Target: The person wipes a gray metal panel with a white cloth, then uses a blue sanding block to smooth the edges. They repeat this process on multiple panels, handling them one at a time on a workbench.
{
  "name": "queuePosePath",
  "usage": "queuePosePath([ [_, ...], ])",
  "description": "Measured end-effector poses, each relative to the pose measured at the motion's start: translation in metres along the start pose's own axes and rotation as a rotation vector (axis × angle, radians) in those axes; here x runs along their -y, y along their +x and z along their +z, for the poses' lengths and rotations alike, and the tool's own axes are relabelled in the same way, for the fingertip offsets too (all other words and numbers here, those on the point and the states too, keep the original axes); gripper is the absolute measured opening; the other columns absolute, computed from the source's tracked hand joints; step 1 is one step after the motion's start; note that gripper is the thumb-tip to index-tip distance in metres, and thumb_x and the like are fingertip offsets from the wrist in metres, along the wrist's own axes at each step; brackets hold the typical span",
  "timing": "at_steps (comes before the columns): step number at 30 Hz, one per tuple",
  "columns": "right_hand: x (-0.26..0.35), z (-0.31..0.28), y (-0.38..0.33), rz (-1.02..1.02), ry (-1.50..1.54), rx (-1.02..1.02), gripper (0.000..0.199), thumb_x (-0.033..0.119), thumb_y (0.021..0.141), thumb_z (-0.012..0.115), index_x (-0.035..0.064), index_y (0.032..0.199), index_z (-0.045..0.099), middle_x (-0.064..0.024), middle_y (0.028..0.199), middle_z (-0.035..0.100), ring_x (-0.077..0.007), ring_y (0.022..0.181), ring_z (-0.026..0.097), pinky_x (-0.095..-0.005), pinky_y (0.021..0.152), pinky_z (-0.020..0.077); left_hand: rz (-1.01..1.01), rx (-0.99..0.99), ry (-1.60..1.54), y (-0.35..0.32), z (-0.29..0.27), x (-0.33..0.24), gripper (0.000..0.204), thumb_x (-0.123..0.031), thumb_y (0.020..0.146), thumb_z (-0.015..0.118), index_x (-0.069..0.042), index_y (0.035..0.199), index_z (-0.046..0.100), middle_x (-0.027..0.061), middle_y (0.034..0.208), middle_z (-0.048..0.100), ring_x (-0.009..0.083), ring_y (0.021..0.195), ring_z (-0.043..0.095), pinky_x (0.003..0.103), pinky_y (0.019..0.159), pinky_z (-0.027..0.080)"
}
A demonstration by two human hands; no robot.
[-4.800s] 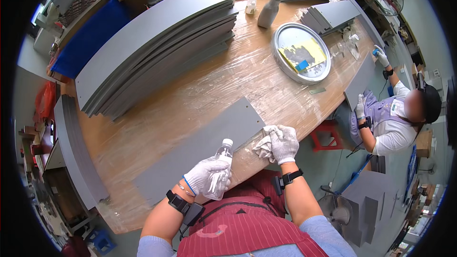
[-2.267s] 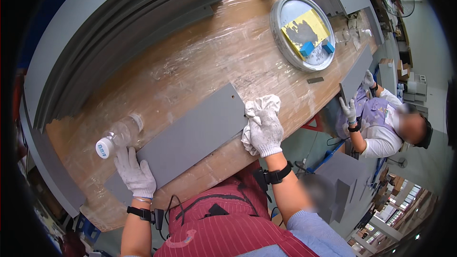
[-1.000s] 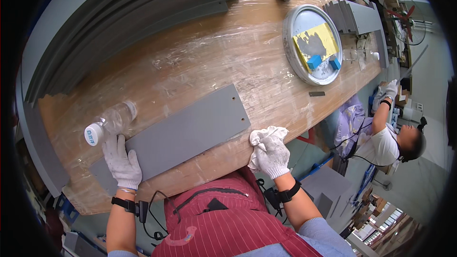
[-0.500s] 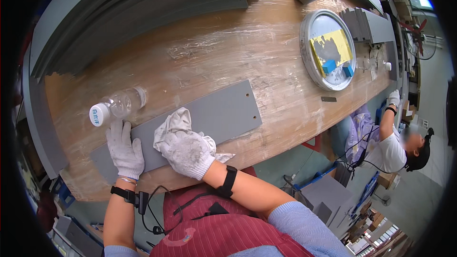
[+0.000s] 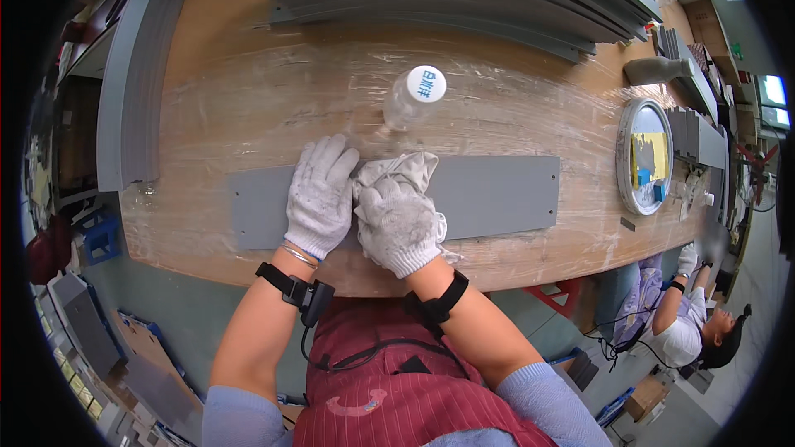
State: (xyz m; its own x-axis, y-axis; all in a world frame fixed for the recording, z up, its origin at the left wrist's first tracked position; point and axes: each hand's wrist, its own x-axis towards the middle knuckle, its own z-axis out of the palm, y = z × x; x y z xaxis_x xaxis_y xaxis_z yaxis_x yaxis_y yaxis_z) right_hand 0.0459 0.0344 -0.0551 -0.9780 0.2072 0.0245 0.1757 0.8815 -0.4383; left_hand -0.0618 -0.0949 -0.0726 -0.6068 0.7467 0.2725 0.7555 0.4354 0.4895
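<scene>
Gray board [image 5: 497, 196], lying flat on a wooden desk [image 5: 186, 219], at the center of view. The gloved left hand [image 5: 321, 197] is spread flat on it, holding nothing, fingertips pointing toward twelve o'clock. Just beside it, the gloved right hand [image 5: 397, 228] is palm down, fingers curled over a crumpled white cloth [image 5: 411, 170] on the board. From the board's middle, a clear, white-capped bottle [image 5: 406, 106] is at twelve o'clock, a round lid [image 5: 648, 120] at three.

From here I see a grey-green floor [image 5: 199, 302], a blue stool [image 5: 101, 237] at left, a red stool [image 5: 561, 296] beside the wooden surface [image 5: 186, 219], a bright window [image 5: 774, 101] upper right.
</scene>
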Motion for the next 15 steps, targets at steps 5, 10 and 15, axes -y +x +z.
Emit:
queuePosePath([
  [5,-0.045,-0.025,-0.054,0.212,-0.055,-0.263,0.009,0.014,0.08,0.07,0.0131,0.087,0.065,-0.0092,0.086,0.066,-0.0329,0.08,0.066,-0.0419,0.072,0.0548,-0.388,-0.179,0.143,-0.112,-0.071,0.045,0.059,-0.017,0.087,0.069,-0.003,0.141,0.05,0.024,0.15,0.045,0.045,0.138,0.041,0.056,0.119,0.027],
  [10,-0.085,-0.043,-0.041,0.667,-0.376,-0.31,0.017,0.016,0.087,0.069,0.0106,0.103,0.065,-0.0136,0.101,0.067,-0.0314,0.091,0.067,-0.0442,0.08,0.0533,-0.43,0.008,0.388,-0.187,-0.098,0.067,0.06,-0.038,0.091,0.065,-0.008,0.142,0.053,0.0234,0.153,0.041,0.0454,0.142,0.036,0.061,0.12,0.021],
  [15,0.089,0.046,0.07,0.058,-0.403,0.017,0.03,0.026,0.09,0.059,0.0087,0.114,0.064,-0.0224,0.11,0.063,-0.0381,0.108,0.061,-0.0431,0.094,0.052,-0.447,0.001,0.37,-0.189,-0.096,0.069,0.054,-0.037,0.094,0.06,-0.01,0.14,0.056,0.0226,0.153,0.042,0.0461,0.143,0.036,0.062,0.119,0.022],
])
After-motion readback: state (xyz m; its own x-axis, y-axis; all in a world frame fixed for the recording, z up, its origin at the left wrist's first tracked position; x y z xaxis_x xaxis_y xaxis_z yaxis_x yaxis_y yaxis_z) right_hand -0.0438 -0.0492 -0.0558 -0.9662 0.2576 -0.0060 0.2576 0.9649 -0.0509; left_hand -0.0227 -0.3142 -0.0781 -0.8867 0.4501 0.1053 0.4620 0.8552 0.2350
